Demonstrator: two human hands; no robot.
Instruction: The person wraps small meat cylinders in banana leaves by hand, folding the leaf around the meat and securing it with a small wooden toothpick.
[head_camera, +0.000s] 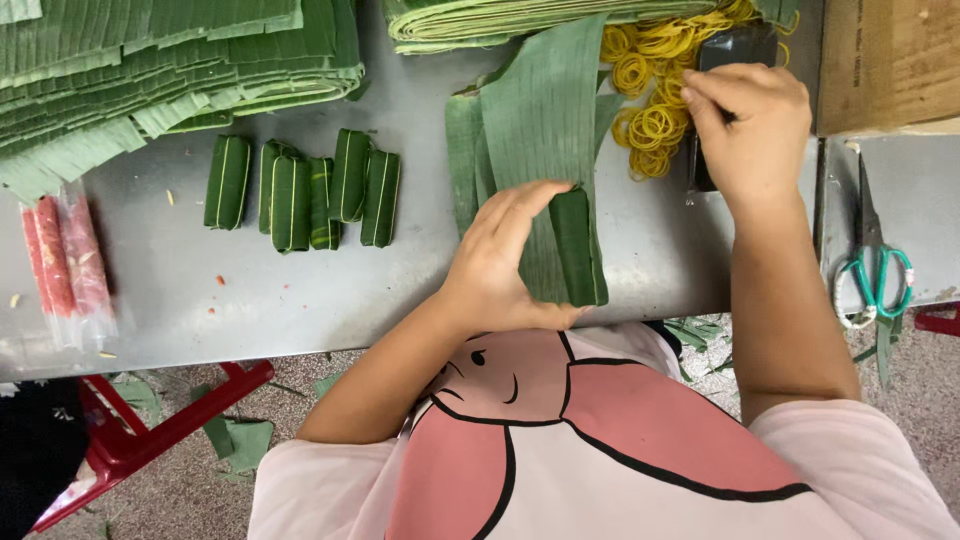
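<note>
Grey metal table (300, 290), leaf stacks at top. Left hand (500, 265) at centre frame, curled around rolled leaf parcel (578, 245) on leaf strips. Right hand (750, 125), upper right, pinched closed beside yellow rubber bands (650, 70); grasp unclear.

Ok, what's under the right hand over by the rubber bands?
Under the right hand lies a black tray beside yellow rubber bands. Whatever its fingers pinch is hidden.

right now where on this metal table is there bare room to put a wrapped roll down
Bare grey metal tabletop lies along the near edge, between the clear packets of pink filling and the left hand, in front of the tied green leaf rolls. It is crowded near the right hand, among the yellow rubber bands and loose leaf strips.
</note>
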